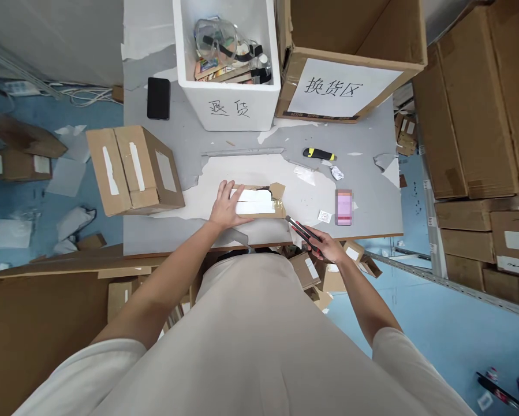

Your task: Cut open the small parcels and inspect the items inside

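We note both forearms reaching in from the near edge of the table (372, 173), elbows bent outward, hands well apart. Left hand (225, 209): palm down, fingers spread over the left end of a small carton (261, 204), thumb along its near side, so the carton is clamped between them. The carton lies lengthwise just right of that hand, a flap sticking out at its far right corner. Right hand (326, 247): lower, at the table's edge, wrist angled inward, closed round a red-and-black cutter (303, 232); its tip points up and left at the carton's right end; contact, we cannot tell. Beyond the right hand we log a pink-screened phone (344, 207) and, farther off, a yellow-and-black cutter (319, 153). Left of the left hand stands a taped box (133, 170); ahead of both hands, a white bin (233, 110) and a large open carton (343, 89).
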A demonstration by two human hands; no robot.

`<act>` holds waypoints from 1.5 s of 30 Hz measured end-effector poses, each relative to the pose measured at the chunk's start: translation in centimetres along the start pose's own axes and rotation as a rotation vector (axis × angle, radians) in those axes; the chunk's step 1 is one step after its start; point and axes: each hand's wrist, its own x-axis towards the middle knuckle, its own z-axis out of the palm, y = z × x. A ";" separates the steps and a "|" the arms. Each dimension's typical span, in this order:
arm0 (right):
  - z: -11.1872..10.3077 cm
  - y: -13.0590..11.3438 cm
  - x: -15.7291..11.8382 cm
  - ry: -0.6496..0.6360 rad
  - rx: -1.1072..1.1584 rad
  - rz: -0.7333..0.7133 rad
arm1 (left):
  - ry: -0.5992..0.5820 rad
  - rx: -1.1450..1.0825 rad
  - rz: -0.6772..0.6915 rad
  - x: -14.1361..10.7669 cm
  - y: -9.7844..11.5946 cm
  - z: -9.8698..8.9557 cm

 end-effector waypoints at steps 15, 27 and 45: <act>3.7 -2.0 6.7 0.542 0.010 -0.346 | 0.045 -0.234 -0.123 -1.0 -1.0 -0.8; 9.4 -5.3 12.1 0.672 0.251 -0.384 | 0.180 -1.000 -0.705 -1.5 -3.8 -1.3; 6.8 -11.3 15.8 0.393 0.049 -0.513 | 0.054 -0.773 -0.755 -4.5 -0.4 -0.2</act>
